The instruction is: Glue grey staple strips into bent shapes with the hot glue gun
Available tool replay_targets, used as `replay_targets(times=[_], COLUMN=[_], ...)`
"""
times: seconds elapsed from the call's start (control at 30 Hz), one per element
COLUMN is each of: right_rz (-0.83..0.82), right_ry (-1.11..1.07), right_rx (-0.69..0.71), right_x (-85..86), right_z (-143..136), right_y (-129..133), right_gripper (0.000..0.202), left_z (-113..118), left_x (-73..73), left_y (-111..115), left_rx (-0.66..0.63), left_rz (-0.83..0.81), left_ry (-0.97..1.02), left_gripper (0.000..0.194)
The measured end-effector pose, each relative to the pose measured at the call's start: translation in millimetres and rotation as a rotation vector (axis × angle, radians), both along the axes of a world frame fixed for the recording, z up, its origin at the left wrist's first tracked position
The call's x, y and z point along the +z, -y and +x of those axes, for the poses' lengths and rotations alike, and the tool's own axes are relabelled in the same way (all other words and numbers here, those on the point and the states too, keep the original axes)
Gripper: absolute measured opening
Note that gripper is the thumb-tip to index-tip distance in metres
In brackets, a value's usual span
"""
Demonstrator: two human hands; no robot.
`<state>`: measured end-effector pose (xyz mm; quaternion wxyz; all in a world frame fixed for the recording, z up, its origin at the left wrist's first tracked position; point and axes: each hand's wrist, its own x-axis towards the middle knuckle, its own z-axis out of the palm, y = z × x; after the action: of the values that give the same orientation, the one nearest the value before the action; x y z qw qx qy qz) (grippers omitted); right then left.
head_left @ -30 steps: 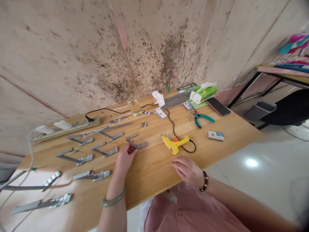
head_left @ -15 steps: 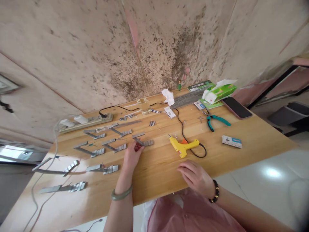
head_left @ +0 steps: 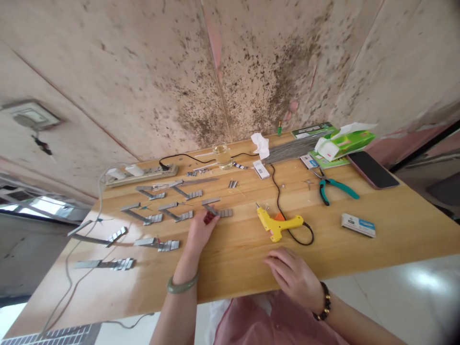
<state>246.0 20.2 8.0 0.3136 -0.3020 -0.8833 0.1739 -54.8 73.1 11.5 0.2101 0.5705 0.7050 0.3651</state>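
My left hand (head_left: 202, 232) is closed on the near end of a Z-shaped grey folded strip (head_left: 225, 212), which lies on the wooden table with ridged bands along one leg. Its fingertips cover part of the strip's bend. My right hand (head_left: 293, 273) rests over the table's front edge, fingers curled and pressed together; whether anything small is between them is hidden. Just beyond it lies a yellow hot glue gun (head_left: 278, 223). Several similar grey folded strips, such as one bent strip (head_left: 153, 218) and one flatter strip (head_left: 104, 264), are laid out left of my left hand.
Teal-handled pliers (head_left: 338, 187), a small white-and-blue box (head_left: 358, 225) and a phone (head_left: 373, 169) lie to the right. Toward the wall are a glass of liquid (head_left: 223, 157), grey wires (head_left: 291, 150), a tissue pack (head_left: 348, 142) and a power strip (head_left: 143, 176). Cords trail across the left side.
The head view has turned a little to the left, so the table's things appear shifted right. Both hands keep nearly the same pose, the left still on the folded strip.
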Motion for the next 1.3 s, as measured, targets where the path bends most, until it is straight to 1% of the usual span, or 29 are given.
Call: replay_targets(times=[0.17,0.33,0.53,0.67,0.83,1.03,1.3], right_rz=[-0.006,-0.026,-0.001,0.023,0.011,-0.006,-0.013], right_ry=[-0.012,-0.006,-0.008,-0.005,-0.021,-0.032,-0.031], right_rx=[0.013,0.043,0.052,0.053,0.060,0.071,0.073], right_x=[2.5,0.4,2.3,3.3,-0.4,-2.9,-1.5], right_z=[0,1,2,2,2,3,4], right_y=[0,-1,-1,-2,-1,-1,-1], right_gripper=[0.025,0.025,0.024,0.023,0.025,0.025,0.025], left_z=[0,2,5,6,5,6,15], left_x=[-2.8,-3.1,-1.9,-3.0,-3.0,4.6,18.5], left_y=[-1,-1,1,2,3,3,4], left_rx=[0.019,0.069,0.088,0.094,0.107,0.127,0.116], left_rz=[0.026,0.029,0.045,0.044,0.025,-0.025,-0.064], left_ry=[-0.036,-0.116,-0.114,-0.100,-0.078,-0.040,-0.070], left_gripper=[0.031,0.029,0.033,0.033,0.030,0.030,0.027])
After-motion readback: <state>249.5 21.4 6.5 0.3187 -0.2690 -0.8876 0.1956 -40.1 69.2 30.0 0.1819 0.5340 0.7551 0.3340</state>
